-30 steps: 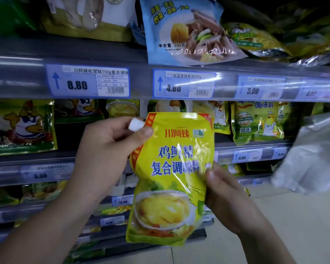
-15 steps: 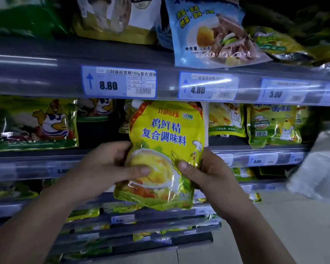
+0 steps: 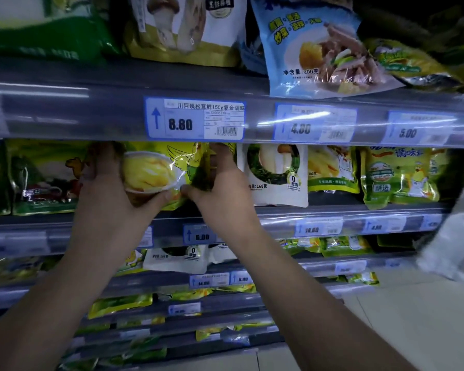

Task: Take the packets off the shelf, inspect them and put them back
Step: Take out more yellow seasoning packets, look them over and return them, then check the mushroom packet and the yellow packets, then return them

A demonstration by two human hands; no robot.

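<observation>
— As the view runs from the left, what comes first?
— A duck packet standing on the shelf, then the left hand just beside it.
— What are its fingers doing?
— Grasping the yellow packet: thumb across the lower front, fingers curled behind its left edge.
— And the packet's place?
— Upright in the shelf's opening, under the 8.80 tag. Its top is hidden behind the rail above. Whether its base touches the shelf, I cannot tell.
— The right hand?
— It pinches the packet's right edge, thumb at the lower corner, fingers up along the side.
— Further right?
— A white pouch just beside that hand, then yellow-green packets in a row.
</observation>
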